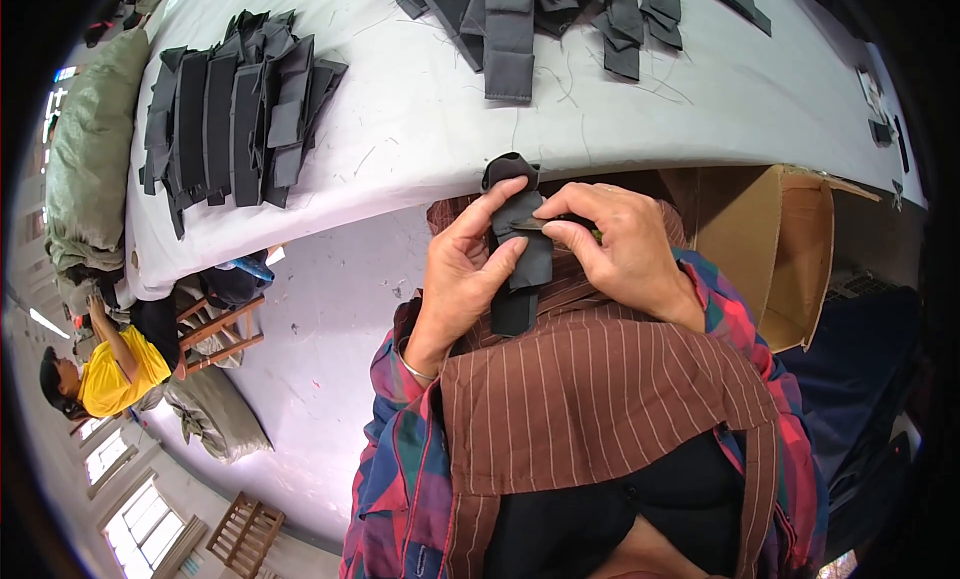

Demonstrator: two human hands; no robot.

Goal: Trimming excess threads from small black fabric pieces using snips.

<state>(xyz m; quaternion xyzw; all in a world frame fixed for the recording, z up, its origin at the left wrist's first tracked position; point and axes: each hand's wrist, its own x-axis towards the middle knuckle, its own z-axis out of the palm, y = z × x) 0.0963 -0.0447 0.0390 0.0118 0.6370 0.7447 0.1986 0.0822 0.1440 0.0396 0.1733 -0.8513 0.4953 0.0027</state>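
Note:
A dark grey fabric strip (521,264) with a folded, curled upper end hangs upright in front of my apron, just below the table's near edge. My left hand (462,254) pinches it from the left side, thumb and forefinger pressed on the cloth. From the right, my right hand (625,241) grips a small thin-bladed tool (527,225) with a dark and green handle. Its metal tip lies against the middle of the strip, close to my left thumb. The fingers of my right hand hide most of the handle.
The white-covered table (400,119) carries a stack of grey strips (235,114) at left and a loose pile (510,39) at the far middle. An open cardboard box (765,239) stands right of my hands. At left, a person in yellow (125,369) works near a wooden stool (225,334).

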